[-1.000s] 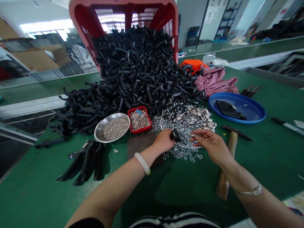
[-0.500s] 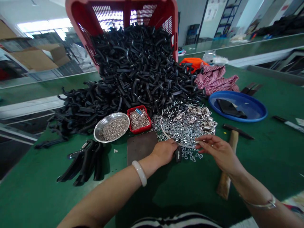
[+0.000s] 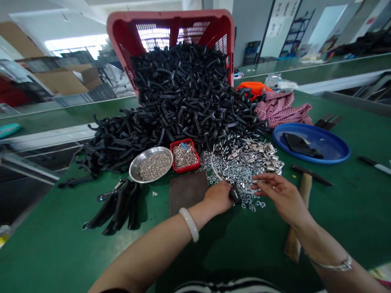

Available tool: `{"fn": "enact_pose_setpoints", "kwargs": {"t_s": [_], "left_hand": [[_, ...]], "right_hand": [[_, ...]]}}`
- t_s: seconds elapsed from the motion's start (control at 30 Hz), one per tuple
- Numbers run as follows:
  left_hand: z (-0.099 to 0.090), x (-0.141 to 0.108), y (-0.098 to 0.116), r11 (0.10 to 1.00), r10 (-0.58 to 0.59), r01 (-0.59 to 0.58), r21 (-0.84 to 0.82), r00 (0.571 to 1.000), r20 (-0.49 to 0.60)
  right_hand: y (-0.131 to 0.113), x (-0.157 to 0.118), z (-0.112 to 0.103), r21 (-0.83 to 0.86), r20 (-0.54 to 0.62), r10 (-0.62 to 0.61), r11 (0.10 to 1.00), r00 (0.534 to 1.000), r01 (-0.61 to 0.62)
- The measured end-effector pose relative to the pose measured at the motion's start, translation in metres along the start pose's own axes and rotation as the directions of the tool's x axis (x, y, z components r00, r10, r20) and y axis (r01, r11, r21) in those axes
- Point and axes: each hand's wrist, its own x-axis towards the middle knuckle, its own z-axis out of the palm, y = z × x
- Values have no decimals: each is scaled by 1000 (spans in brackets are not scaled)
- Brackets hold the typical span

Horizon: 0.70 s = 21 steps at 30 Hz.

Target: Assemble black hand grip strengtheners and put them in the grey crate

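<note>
My left hand [image 3: 218, 197] is shut on a small black plastic part [image 3: 235, 195] at the near edge of a spread of steel nuts and springs [image 3: 241, 171]. A thin pale curved wire [image 3: 216, 171] runs from that part up into the metal pile. My right hand [image 3: 282, 193] hovers at the pile's near right side, fingers apart and slightly curled, with nothing visible in them. A large heap of black curved plastic handles [image 3: 180, 106] rises behind the metal pieces.
A red crate [image 3: 171, 18] lies tipped behind the heap. Near my hands are a steel bowl of small metal pieces [image 3: 151, 165], a small red tray [image 3: 185, 156], a dark pad [image 3: 187, 193], a wooden-handled hammer [image 3: 304, 189], and a blue plate [image 3: 339, 152]. Black handles [image 3: 117, 205] lie left.
My left hand has moved down and toward me with the black part, which now lies lower and tilted. My right hand has drawn slightly back from the pile, and the whole view has shifted.
</note>
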Motion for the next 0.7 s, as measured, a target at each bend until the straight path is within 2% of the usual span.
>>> {"fn": "enact_pose_setpoints", "kwargs": {"t_s": [0.07, 0.23, 0.43, 0.5, 0.6, 0.67, 0.7], "left_hand": [[1, 0, -2, 1000, 10, -10, -22, 1000, 15], [7, -2, 3, 993, 53, -57, 102, 998, 41], [10, -7, 9, 992, 42, -38, 120, 999, -33], [9, -6, 5, 999, 15, -12, 41, 997, -73], [5, -1, -5, 982, -91, 63, -179, 985, -149], [1, 3, -12, 905, -190, 96, -414, 963, -190], [-2, 5, -14, 821, -249, 103, -561, 950, -190]], "right_hand": [[1, -3, -3, 8, -22, 13, 1000, 1000, -13], [8, -9, -7, 21, -33, 50, 999, 998, -50], [11, -9, -3, 32, -16, 41, 999, 999, -41], [10, -8, -1, 31, -4, 39, 999, 999, -39], [6, -6, 4, 18, 12, 38, 999, 999, -38], [2, -4, 11, 5, 22, 35, 999, 999, -35], [-1, -3, 15, 0, 28, 34, 999, 999, -34]]}}
